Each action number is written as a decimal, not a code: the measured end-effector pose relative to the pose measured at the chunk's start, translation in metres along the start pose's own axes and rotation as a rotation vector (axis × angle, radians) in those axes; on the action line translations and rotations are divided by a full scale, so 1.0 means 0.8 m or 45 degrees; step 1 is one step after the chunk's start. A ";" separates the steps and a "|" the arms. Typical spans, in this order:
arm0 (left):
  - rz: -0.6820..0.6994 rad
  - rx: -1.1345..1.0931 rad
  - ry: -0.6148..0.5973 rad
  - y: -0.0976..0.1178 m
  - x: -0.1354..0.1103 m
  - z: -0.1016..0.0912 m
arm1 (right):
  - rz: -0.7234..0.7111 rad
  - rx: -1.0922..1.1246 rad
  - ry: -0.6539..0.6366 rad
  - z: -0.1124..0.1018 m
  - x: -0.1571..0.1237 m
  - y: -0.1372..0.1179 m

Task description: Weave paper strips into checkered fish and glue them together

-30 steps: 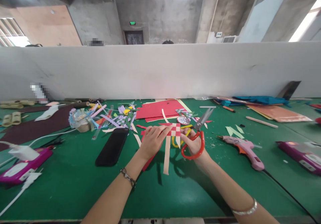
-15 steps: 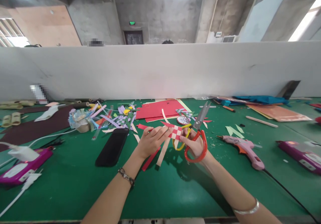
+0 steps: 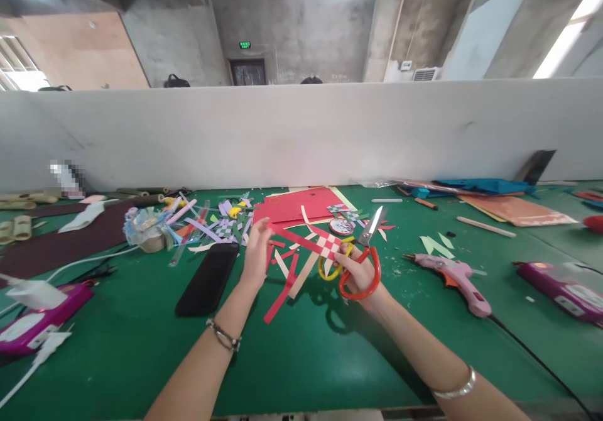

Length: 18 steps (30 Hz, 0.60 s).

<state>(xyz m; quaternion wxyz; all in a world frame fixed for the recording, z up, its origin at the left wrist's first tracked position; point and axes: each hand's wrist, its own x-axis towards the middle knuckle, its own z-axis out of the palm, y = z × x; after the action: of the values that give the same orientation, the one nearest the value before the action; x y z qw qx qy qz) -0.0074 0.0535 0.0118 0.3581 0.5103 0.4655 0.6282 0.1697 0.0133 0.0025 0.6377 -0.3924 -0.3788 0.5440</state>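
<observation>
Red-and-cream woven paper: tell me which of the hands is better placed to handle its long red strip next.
Probably the left hand: it is right by the outer end of the long red strip. The right hand holds the woven paper and the scissors, so seems less free.

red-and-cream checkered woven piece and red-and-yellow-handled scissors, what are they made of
Red-and-cream checkered woven piece: looks like matte paper or thin card, with flat, thin strips. Red-and-yellow-handled scissors: grey blades, likely smooth metal, as they shine; evenly coloured handles, probably plastic.
</observation>
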 end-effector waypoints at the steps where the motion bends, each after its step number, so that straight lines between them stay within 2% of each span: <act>1: -0.137 -0.115 -0.164 0.000 0.001 -0.001 | 0.003 -0.006 -0.007 0.000 -0.001 0.000; 2: -0.224 -0.193 -0.362 0.001 0.000 -0.002 | 0.003 -0.015 -0.015 0.001 -0.001 0.000; 5: -0.326 -0.281 -0.906 0.002 -0.009 -0.002 | -0.017 -0.056 -0.049 0.000 0.000 0.001; 6: -0.346 -0.291 -1.034 0.003 -0.014 -0.001 | -0.030 -0.073 -0.060 0.000 0.001 0.001; 8: -0.358 -0.262 -1.180 0.006 -0.023 0.002 | -0.063 -0.110 -0.075 -0.001 0.002 0.002; 10: -0.341 -0.149 -1.219 0.010 -0.030 0.006 | -0.107 -0.152 -0.076 -0.003 0.003 0.002; 15: -0.243 0.398 -0.895 0.016 -0.037 0.013 | -0.206 -0.279 -0.083 -0.007 0.003 -0.004; 18: -0.226 0.488 -0.871 0.016 -0.040 0.014 | -0.252 -0.342 -0.099 -0.006 0.003 -0.006</act>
<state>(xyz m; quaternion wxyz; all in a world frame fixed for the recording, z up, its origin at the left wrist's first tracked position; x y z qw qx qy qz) 0.0112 0.0226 0.0151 0.4436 0.7053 0.4706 0.2904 0.1764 0.0145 0.0047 0.6148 -0.4135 -0.5094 0.4377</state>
